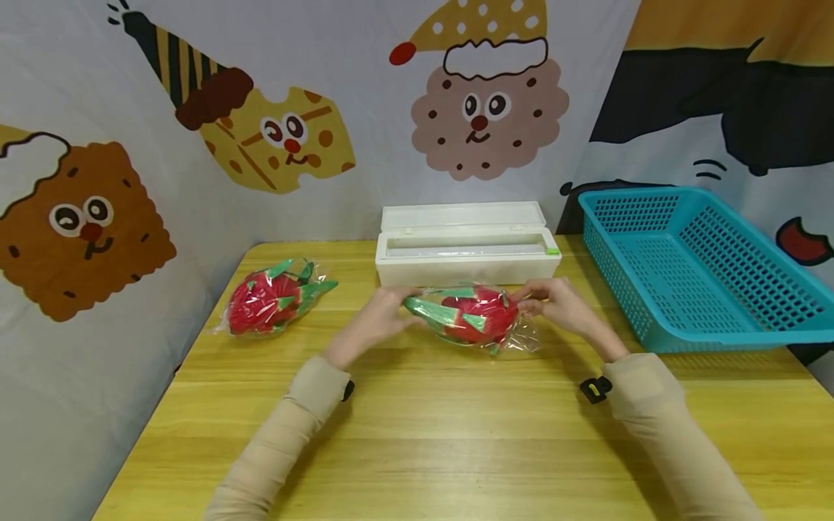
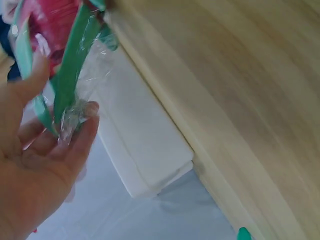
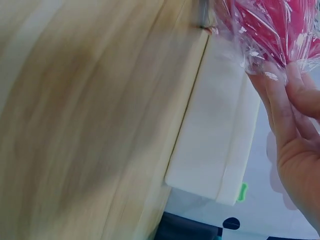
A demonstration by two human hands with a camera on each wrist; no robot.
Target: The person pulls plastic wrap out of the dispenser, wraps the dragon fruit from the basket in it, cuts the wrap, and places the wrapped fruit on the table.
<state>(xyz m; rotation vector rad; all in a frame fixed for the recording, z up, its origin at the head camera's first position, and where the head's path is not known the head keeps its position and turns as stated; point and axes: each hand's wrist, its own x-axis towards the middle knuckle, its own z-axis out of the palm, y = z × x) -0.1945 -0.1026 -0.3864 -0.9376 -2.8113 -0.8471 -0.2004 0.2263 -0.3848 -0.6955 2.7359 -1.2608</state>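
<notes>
Between both hands, a red dragon fruit (image 1: 478,315) with green leaf tips, covered in clear plastic film, is held above the table in front of the white box. My left hand (image 1: 378,318) grips its green leafy end; in the left wrist view the thumb and fingers (image 2: 87,130) curl about the leaves and bunched film. At the red end, my right hand (image 1: 559,304) pinches the loose film, which the right wrist view shows crinkled between thumb and fingers (image 3: 280,107). A second film-covered dragon fruit (image 1: 263,302) lies on the table's left side.
A white cling-film dispenser box (image 1: 456,273) with its lid raised stands at the table's back edge. On the right sits a blue perforated basket (image 1: 691,340). The wooden table (image 1: 456,434) meets a cartoon-printed cloth (image 1: 371,188) behind.
</notes>
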